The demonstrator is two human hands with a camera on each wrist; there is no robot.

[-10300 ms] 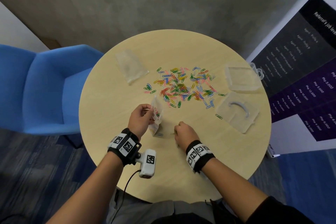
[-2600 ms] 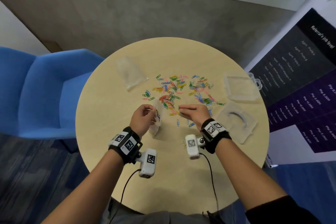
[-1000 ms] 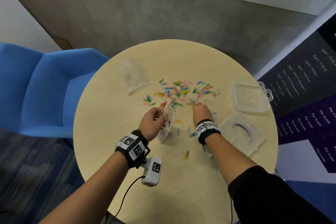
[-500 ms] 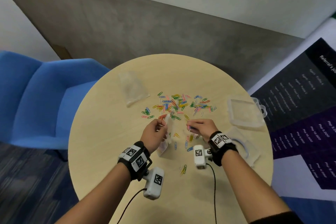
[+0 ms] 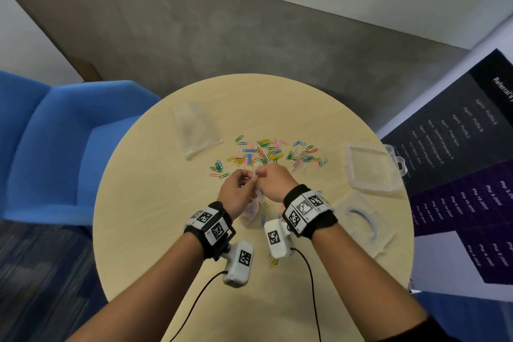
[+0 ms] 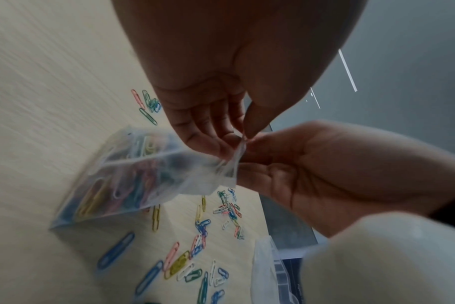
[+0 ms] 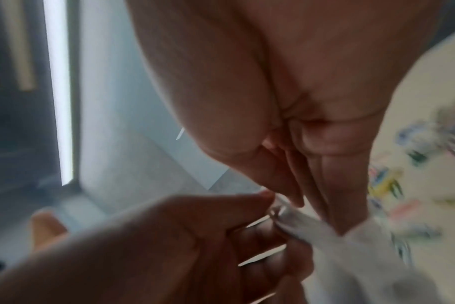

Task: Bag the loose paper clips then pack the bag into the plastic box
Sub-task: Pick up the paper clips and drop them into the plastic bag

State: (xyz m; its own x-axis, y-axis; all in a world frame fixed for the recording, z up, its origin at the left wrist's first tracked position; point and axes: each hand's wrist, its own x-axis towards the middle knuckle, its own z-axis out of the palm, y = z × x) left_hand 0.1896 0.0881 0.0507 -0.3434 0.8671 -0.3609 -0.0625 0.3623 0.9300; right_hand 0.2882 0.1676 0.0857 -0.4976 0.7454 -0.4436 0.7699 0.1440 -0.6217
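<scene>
Left hand [image 5: 238, 194] and right hand [image 5: 274, 181] met together, both pinching the mouth of the bag [image 6: 133, 174], which hung below them, long axis downward to the counter [image 5: 155, 203]. Loose paper clips [image 5: 273, 151] lay just beyond; plastic box [image 5: 372, 169] well right, nearer the right hand.

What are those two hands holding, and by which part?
Both the left hand and right hand pinch the small clear bag of paper clips by its top opening edge.
</scene>
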